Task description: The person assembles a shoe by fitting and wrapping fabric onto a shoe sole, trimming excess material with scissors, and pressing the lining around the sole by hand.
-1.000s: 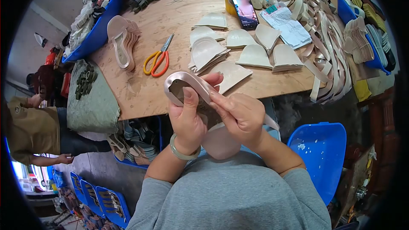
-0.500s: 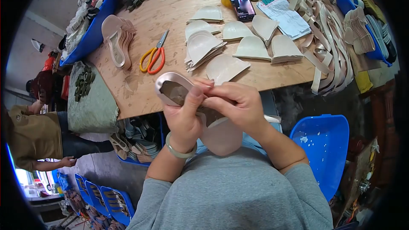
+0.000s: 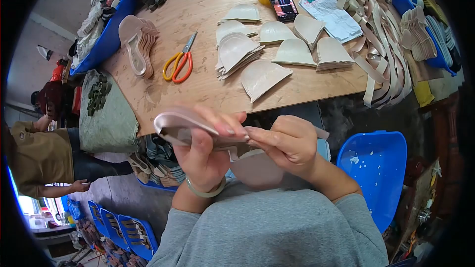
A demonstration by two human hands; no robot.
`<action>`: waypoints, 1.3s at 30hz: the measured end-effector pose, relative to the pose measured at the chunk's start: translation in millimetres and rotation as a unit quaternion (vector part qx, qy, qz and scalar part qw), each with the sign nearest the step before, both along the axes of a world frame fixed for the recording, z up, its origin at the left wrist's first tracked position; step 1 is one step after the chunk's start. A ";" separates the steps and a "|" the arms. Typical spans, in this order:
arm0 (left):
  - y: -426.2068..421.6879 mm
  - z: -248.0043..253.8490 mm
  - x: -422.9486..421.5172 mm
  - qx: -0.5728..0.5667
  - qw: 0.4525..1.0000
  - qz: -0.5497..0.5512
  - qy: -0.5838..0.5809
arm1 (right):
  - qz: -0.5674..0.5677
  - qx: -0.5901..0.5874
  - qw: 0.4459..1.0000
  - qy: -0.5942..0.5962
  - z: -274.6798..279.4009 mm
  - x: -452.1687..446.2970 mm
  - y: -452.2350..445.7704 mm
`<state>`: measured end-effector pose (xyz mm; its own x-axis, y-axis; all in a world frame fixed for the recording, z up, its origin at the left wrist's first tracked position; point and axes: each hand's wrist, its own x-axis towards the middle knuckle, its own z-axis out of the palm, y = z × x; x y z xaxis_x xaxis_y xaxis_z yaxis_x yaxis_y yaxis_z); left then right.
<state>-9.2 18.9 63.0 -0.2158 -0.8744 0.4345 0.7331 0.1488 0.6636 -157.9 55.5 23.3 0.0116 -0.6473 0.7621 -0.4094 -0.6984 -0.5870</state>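
Note:
A pale pink insole (image 3: pixel 255 168) with a satin strip along its edge is held in front of my chest, its toe end pointing down toward my lap. My left hand (image 3: pixel 205 151) grips its narrow end, thumb on the near face and fingers over the edge, slightly blurred. On the right, my right hand (image 3: pixel 289 146) pinches the pink strip (image 3: pixel 322 132) near the left fingertips; a loose end sticks out beyond this hand. Orange-handled scissors (image 3: pixel 179 64) lie on the wooden table (image 3: pixel 198 94), left of several pale curved pieces (image 3: pixel 264 76).
A phone (image 3: pixel 280 1) leans by a tape roll, beside papers (image 3: pixel 334 17) and heaped ribbons (image 3: pixel 378 64). Stacked insoles (image 3: pixel 138 44) stand at the left. A blue bin (image 3: pixel 373 173) is at the lower right. Another person (image 3: pixel 44 155) stands at the left.
The insole's narrow end has moved left and down and tilted flatter. My left hand has shifted left with it, while my right hand has moved slightly right and down.

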 end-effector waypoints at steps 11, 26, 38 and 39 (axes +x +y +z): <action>-11.7 -23.6 6.7 0.050 0.988 0.013 -0.143 | 0.038 0.090 0.994 -0.040 -19.4 7.5 -21.0; -17.1 -49.6 0.5 0.050 0.964 0.064 -0.253 | 0.143 0.341 0.899 -0.234 -16.0 -23.3 -33.2; -16.3 -53.7 -0.5 0.039 0.983 0.061 -0.167 | 0.104 0.443 0.827 -0.331 -13.2 -19.0 -12.5; -16.0 -53.3 -0.7 0.033 0.984 0.063 -0.162 | 0.101 0.447 0.825 -0.331 -13.8 -18.4 -10.9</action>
<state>-10.0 2.9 9.7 -0.2227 -0.9272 0.3011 0.4596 0.1725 0.8712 -176.3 44.5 9.5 -0.0396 -0.9899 -0.1361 0.2787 0.1199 -0.9529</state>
